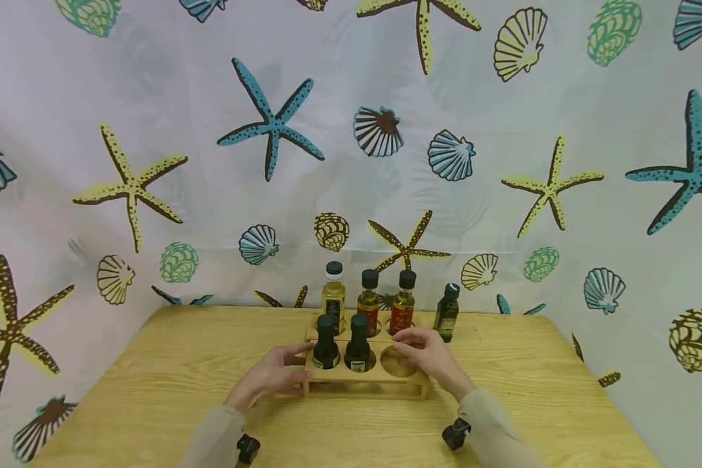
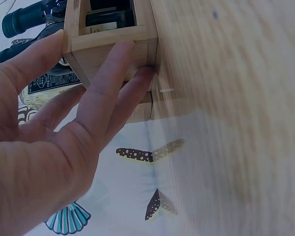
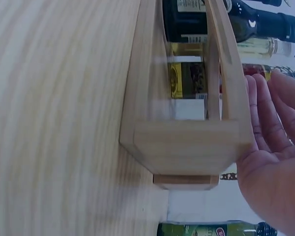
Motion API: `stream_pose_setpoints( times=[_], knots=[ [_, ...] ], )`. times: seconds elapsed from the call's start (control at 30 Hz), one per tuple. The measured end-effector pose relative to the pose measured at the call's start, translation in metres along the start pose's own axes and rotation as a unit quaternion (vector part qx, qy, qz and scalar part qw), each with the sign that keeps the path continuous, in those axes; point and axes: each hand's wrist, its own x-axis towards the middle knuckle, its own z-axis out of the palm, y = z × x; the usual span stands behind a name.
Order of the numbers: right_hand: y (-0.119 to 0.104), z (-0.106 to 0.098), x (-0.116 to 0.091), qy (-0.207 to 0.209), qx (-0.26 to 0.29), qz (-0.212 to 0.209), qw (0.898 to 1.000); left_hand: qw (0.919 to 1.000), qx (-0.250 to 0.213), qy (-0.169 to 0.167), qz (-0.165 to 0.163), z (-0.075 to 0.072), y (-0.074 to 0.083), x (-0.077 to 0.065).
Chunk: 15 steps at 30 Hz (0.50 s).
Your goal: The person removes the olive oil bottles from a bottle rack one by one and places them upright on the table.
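Note:
A two-tier wooden bottle rack [image 1: 365,389] stands on the table. Its front row holds two dark bottles, a left one [image 1: 325,348] and a middle one [image 1: 359,344]; the front right hole is bare. Behind them are a pale oil bottle [image 1: 334,296] and two red-labelled bottles, one central [image 1: 368,305] and one to its right [image 1: 403,304]. My left hand [image 1: 275,372] touches the rack's left end, thumb at the top edge and extended fingers along the end panel. Over the rack's right end rests my right hand [image 1: 427,351], fingers loosely extended, holding no bottle.
A small dark green bottle [image 1: 447,313] stands on the wooden table [image 1: 503,377], just right of the rack. Close behind the table hangs a white curtain [image 1: 351,188] printed with starfish and shells.

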Motion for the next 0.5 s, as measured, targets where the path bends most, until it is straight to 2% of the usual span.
stream_pose_setpoints(
  times=[0.27,0.5],
  knots=[
    [-0.004,0.014,-0.002,-0.010,0.012,0.004,1.000,0.9999,0.001,0.003,-0.014,0.000,0.003,0.001],
    [-0.008,0.021,-0.003,-0.026,-0.006,0.002,1.000,0.9998,-0.003,0.009,-0.019,0.001,0.002,0.000]
  ],
)
